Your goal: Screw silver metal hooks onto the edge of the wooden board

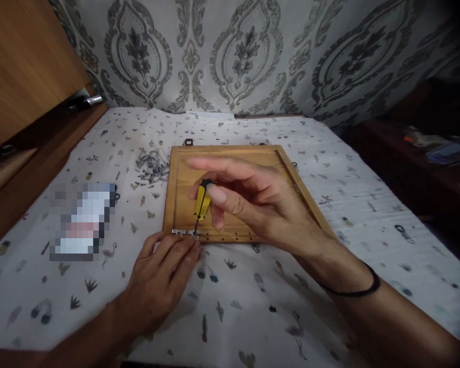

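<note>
A screwdriver [203, 200] with a short yellow and black handle is pinched between the thumb and fingers of my right hand [255, 197], its index finger stretched out. The shaft points down at a small metal hook [194, 234] on the near edge of a framed wooden board [230, 150]. My left hand [168, 271] lies at that edge, fingers pressed together with their tips against the hook; part of it is hidden under them. Just left of it another metal hook [178, 232] sits on the edge. A row of small dark holes runs along the edge to the right.
A pile of loose metal hooks [151, 167] lies left of the board. Nearer, a pixelated phone-like slab [84, 220] rests on the printed white cloth [230, 306]. A brown bracket [189, 142] stands out from the board's far edge. Wooden furniture [30, 66] borders the left.
</note>
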`<state>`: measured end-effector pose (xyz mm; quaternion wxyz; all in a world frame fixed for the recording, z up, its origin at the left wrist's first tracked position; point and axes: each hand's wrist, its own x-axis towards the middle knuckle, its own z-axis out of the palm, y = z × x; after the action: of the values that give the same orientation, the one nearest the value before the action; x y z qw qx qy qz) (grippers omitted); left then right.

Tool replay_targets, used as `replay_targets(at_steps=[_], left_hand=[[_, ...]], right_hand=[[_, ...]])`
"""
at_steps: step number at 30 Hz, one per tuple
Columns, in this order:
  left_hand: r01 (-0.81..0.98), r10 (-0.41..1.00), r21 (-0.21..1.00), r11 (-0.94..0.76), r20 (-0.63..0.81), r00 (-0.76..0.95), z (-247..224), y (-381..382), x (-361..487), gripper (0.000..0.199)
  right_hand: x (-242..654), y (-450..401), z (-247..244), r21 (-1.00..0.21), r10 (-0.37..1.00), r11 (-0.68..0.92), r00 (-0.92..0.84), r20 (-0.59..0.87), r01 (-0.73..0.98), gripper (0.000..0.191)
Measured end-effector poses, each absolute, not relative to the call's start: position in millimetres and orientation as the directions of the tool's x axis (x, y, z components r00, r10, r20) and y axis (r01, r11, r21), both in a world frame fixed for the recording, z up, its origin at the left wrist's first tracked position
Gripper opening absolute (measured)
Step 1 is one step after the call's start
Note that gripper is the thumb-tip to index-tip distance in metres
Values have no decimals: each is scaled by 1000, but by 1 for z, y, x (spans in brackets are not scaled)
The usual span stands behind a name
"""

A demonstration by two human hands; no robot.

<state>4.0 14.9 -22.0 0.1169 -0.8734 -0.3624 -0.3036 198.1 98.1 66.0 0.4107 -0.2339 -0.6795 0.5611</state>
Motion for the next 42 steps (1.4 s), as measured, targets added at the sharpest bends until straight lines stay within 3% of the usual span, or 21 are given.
replay_targets(at_steps=[5, 10, 17, 21, 26, 32, 37, 42], left_hand=[[706, 565, 15, -708, 612, 554, -21, 15, 4, 22], [706, 566, 17, -708, 611, 554, -22, 15, 3, 24], [702, 566, 22, -712, 609, 555, -23, 14, 3, 23], [706, 569, 16, -708, 605, 557, -23, 14, 3, 25], [704, 569, 22, -710, 607, 554, -22, 15, 3, 24], [701, 561, 20, -713, 616, 553, -22, 14, 2, 23], [694, 558, 16, -720, 608, 565, -22, 15, 2, 23], [693, 554, 13, -721, 613, 564, -20, 15, 2, 22]], right_hand=[[197, 96, 69, -960, 813, 256, -513, 276, -110, 12], [190, 99, 68, -968, 847, 186, -472, 246, -169, 28], [200, 98, 68, -965, 758, 236, -600, 255, -112, 23], [195, 98, 69, -960, 817, 265, -508, 273, -91, 12], [187, 99, 67, -961, 833, 217, -480, 273, -170, 27], [196, 100, 68, -964, 763, 240, -591, 262, -116, 21], [193, 98, 68, -959, 787, 251, -549, 280, -130, 11], [185, 97, 68, -963, 825, 213, -498, 268, -166, 26]])
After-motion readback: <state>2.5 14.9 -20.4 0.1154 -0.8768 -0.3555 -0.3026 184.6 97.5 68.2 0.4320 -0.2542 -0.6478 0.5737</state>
